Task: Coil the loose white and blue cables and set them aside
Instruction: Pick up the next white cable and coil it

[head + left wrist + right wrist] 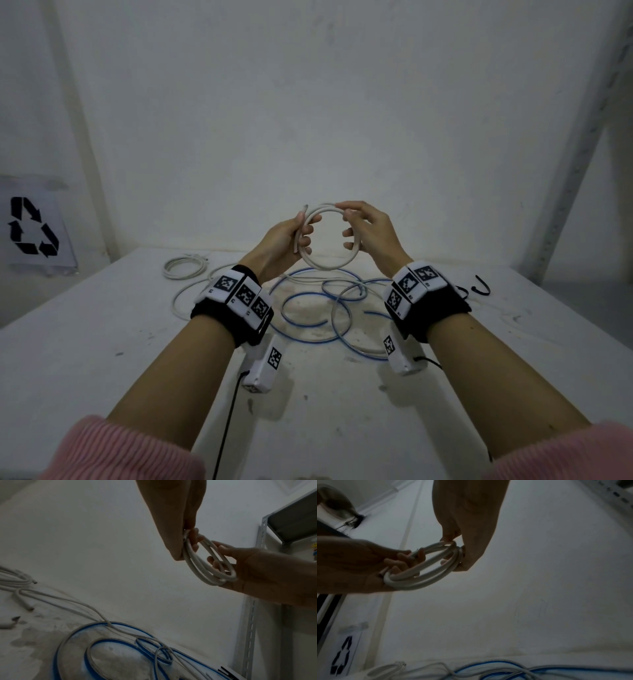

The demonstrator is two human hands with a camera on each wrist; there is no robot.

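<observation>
A white cable coil (329, 268) of a few loops is held upright above the table. My left hand (291, 238) grips its left side, thumb on the outside and fingers through the ring. My right hand (358, 228) holds the right side, with thumb and forefinger pinching the top strand. The left wrist view shows the coil (202, 573) between both hands; the right wrist view shows the same coil (423, 584). Below them, loose blue cables (308, 308) lie in tangled loops with a thin white cable (180, 298) on the table (102, 342).
Another coiled white cable (185, 267) lies at the table's far left. A black hook (481, 287) sits at the right. A recycling sign (32, 226) leans on the left wall, and a metal shelf upright (565, 205) stands at the right.
</observation>
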